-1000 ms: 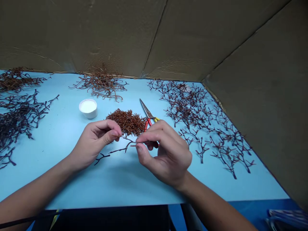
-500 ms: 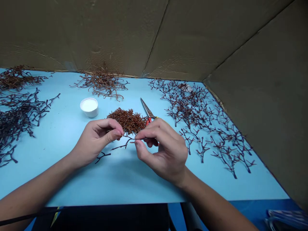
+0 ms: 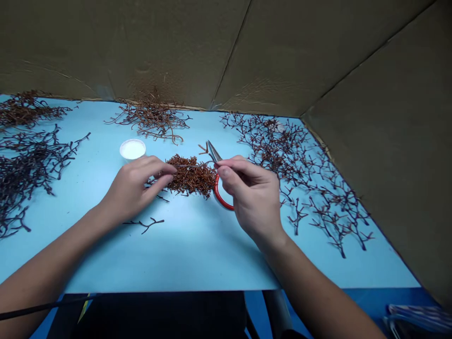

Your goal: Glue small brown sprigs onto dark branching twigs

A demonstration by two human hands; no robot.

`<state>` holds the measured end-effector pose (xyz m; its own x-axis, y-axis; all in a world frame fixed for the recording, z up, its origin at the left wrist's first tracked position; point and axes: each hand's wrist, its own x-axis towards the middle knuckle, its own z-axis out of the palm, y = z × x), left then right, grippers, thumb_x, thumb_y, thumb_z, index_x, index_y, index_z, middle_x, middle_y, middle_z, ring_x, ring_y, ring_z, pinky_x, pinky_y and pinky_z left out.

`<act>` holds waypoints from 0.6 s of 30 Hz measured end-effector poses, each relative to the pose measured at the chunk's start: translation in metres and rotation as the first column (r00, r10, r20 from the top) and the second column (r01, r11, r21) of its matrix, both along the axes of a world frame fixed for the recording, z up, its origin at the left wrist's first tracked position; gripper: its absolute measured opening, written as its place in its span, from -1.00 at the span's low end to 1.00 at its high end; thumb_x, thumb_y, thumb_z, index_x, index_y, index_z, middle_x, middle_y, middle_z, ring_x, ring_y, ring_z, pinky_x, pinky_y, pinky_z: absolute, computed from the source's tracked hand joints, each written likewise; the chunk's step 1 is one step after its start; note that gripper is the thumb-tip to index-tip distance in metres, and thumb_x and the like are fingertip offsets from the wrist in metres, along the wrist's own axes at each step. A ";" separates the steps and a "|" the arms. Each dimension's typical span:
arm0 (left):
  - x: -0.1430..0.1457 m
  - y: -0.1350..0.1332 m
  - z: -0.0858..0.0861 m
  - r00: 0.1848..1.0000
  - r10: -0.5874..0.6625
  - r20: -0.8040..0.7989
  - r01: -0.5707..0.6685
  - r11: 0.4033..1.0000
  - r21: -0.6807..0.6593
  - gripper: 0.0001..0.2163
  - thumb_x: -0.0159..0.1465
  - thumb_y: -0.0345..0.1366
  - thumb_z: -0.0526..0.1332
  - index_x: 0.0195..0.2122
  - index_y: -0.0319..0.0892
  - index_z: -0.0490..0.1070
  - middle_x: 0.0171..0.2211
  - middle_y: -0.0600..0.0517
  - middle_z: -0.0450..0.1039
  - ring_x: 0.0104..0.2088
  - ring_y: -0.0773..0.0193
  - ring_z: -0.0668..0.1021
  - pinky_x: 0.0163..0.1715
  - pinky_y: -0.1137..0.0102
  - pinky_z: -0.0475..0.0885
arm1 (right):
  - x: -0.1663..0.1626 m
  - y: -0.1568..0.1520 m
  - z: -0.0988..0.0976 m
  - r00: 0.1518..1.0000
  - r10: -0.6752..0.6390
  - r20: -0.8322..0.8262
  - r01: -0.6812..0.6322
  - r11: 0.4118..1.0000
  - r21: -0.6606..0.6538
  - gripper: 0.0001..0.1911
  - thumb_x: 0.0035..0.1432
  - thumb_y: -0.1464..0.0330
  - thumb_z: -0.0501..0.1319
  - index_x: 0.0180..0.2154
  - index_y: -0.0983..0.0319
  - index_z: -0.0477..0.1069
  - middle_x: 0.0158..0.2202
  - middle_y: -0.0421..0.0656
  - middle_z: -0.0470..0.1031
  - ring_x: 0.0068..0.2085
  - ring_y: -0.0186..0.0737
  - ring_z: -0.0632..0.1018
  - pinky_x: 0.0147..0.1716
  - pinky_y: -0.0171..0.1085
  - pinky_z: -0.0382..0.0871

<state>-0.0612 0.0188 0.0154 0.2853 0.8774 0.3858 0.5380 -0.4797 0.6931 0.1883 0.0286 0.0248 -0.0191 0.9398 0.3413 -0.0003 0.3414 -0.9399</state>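
Note:
My left hand is closed in a pinch on one end of a thin dark twig, which stretches across to the right hand. My right hand pinches the twig's other end between thumb and index finger. Under and behind the right fingers are scissors with a red handle loop; their middle is hidden. A small forked brown piece shows beside the blade tips; I cannot tell whether it is joined to the twig. Beneath the twig lies a heap of short brown bits.
A white cup of white stuff stands behind my left hand. Brown stems lie at the back, dark branches at the left. Many forked twigs spread over the right side. A loose twig lies in front. Cardboard walls enclose the table.
Both hands have moved up and away from me, right over the scissors, and spread slightly farther apart. The forked brown piece now shows near the blade tips.

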 end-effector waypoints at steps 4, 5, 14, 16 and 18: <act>-0.002 0.000 -0.013 0.939 -0.130 -0.320 0.192 0.966 0.172 -0.81 0.50 -0.28 0.22 -0.03 -0.15 0.63 -0.13 -0.09 0.68 -0.14 0.10 0.63 -0.12 0.23 0.49 | 0.000 0.010 -0.015 0.996 0.014 -0.083 -0.024 0.993 -0.118 -0.79 0.20 0.10 0.52 -0.21 0.06 0.74 -0.40 -0.21 0.57 -0.45 -0.33 0.44 -0.52 -0.29 0.31; 0.001 -0.002 -0.016 0.913 -0.146 -0.380 0.231 0.955 0.188 -0.80 0.51 -0.29 0.20 -0.01 -0.17 0.62 -0.13 -0.10 0.68 -0.15 0.10 0.63 -0.14 0.23 0.50 | 0.000 0.011 -0.016 0.997 0.008 -0.073 -0.017 0.992 -0.128 -0.76 0.19 0.08 0.52 -0.22 0.07 0.74 -0.39 -0.20 0.58 -0.41 -0.30 0.48 -0.48 -0.28 0.36; 0.035 -0.007 -0.029 0.749 -0.023 -0.662 0.266 0.926 0.268 -0.88 0.46 -0.43 0.25 -0.09 -0.22 0.61 -0.19 -0.08 0.64 -0.21 0.05 0.59 -0.34 0.25 0.44 | -0.005 0.001 -0.003 1.000 0.017 0.012 -0.016 1.000 -0.025 -0.90 0.24 0.23 0.48 -0.28 0.10 0.73 -0.32 -0.19 0.64 -0.31 -0.28 0.56 -0.30 -0.25 0.45; 0.034 -0.007 -0.028 0.788 -0.044 -0.614 0.229 0.947 0.225 -0.87 0.48 -0.43 0.22 -0.12 -0.22 0.59 -0.19 -0.08 0.63 -0.20 0.05 0.60 -0.31 0.25 0.45 | -0.005 0.001 -0.002 0.999 0.037 0.017 -0.037 0.999 -0.020 -0.88 0.25 0.22 0.47 -0.29 0.12 0.72 -0.34 -0.19 0.62 -0.34 -0.29 0.55 -0.34 -0.26 0.43; 0.028 -0.006 -0.024 0.866 -0.109 -0.488 0.189 0.975 0.117 -0.86 0.50 -0.40 0.19 -0.13 -0.21 0.57 -0.18 -0.08 0.61 -0.16 0.07 0.61 -0.26 0.26 0.47 | -0.004 0.001 -0.003 0.998 0.058 0.018 -0.058 0.998 -0.031 -0.84 0.27 0.20 0.45 -0.30 0.14 0.70 -0.35 -0.20 0.61 -0.36 -0.29 0.54 -0.36 -0.27 0.42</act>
<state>-0.0329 0.0129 -0.0088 0.5914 0.7497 0.2972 0.6963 -0.6606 0.2807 0.1840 0.0299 0.0214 -0.0799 0.9469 0.3114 -0.0018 0.3123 -0.9500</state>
